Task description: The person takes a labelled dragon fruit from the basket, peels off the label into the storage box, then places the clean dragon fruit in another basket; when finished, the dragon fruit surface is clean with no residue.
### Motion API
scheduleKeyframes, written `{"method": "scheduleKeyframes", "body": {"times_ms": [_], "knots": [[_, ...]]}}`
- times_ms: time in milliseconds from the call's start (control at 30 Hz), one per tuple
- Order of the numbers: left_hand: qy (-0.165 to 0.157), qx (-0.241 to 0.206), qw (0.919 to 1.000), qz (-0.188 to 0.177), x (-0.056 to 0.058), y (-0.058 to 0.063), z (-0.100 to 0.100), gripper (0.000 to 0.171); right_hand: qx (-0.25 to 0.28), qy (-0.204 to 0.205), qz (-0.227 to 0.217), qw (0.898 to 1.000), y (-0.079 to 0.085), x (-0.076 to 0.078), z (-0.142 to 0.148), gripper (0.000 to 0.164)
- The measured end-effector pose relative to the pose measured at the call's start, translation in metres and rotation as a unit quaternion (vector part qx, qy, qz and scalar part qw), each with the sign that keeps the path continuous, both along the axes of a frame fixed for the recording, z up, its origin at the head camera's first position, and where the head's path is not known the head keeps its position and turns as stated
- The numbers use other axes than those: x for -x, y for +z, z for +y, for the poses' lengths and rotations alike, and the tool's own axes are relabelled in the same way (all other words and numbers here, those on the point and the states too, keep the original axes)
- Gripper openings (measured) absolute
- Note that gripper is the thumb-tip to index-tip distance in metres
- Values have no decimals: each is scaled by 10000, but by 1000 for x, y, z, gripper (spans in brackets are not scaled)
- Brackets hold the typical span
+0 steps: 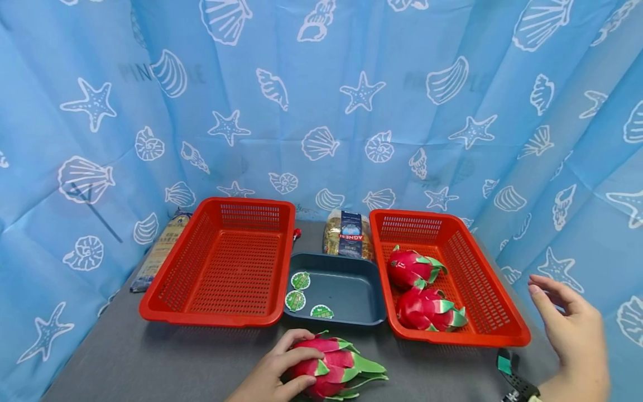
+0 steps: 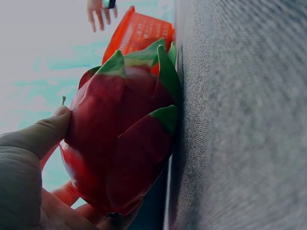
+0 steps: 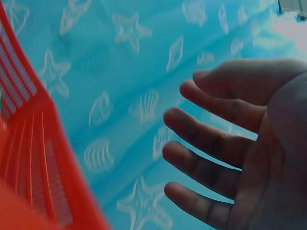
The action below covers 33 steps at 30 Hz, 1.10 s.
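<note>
My left hand [image 1: 281,368] grips a red dragon fruit [image 1: 334,365] with green leaf tips at the front of the table. In the left wrist view the thumb presses one side of the dragon fruit [image 2: 120,134], and some fingers are partly hidden behind it. My right hand [image 1: 572,329] hangs in the air to the right of the right red basket [image 1: 494,279]. Its fingers are relaxed and hold nothing, as the right wrist view shows of the same hand [image 3: 240,143]. Inside that basket lie two more dragon fruits, one [image 1: 412,268] behind the other [image 1: 429,310].
Another red basket [image 1: 236,319] stands on the left. A dark blue tray [image 1: 346,287] with several green stickers sits between the baskets. Behind it is a pasta bag [image 1: 350,234]; a long packet [image 1: 163,248] lies at far left. A blue shell-patterned curtain [image 1: 321,111] hangs behind.
</note>
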<state>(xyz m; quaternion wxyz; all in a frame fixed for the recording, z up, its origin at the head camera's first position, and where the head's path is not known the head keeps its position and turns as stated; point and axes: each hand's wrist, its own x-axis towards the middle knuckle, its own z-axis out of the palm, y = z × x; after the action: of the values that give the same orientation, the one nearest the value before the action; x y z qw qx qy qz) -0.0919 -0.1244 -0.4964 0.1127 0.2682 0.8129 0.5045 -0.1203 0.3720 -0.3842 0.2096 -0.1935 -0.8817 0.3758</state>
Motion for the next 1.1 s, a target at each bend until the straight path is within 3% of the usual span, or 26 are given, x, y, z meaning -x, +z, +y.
{"method": "scheduleKeyframes", "body": {"times_ms": [133,267,433,567,667,800,900,1100], "knots": [[55,45,9999,132,-1,1,1,34,-8,309,-301,9991,-13,-1,21,56],[60,-40,9999,128,-1,-1,1,33,392,887,-722,9927,-25,2,37,57],[-71,-388,9991,-142,-1,-2,-1,31,1376,1618,-1296,9686,-41,6,48,35],[-240,-1003,9946,-151,-3,8,-2,31,2080,1999,-1162,9504,-53,8,51,40],[-328,-1504,9877,271,-3,22,-1,32,2449,2090,-1011,9413,-59,8,53,43],[-131,-1756,9819,691,2,50,4,34,2836,2126,-912,9306,-63,7,55,42],[1,-1852,9786,898,10,76,12,37,2966,2181,-833,9260,-64,7,54,41],[-32,-1939,9630,1871,34,123,43,37,3000,2210,-759,9249,-66,10,52,42]]}}
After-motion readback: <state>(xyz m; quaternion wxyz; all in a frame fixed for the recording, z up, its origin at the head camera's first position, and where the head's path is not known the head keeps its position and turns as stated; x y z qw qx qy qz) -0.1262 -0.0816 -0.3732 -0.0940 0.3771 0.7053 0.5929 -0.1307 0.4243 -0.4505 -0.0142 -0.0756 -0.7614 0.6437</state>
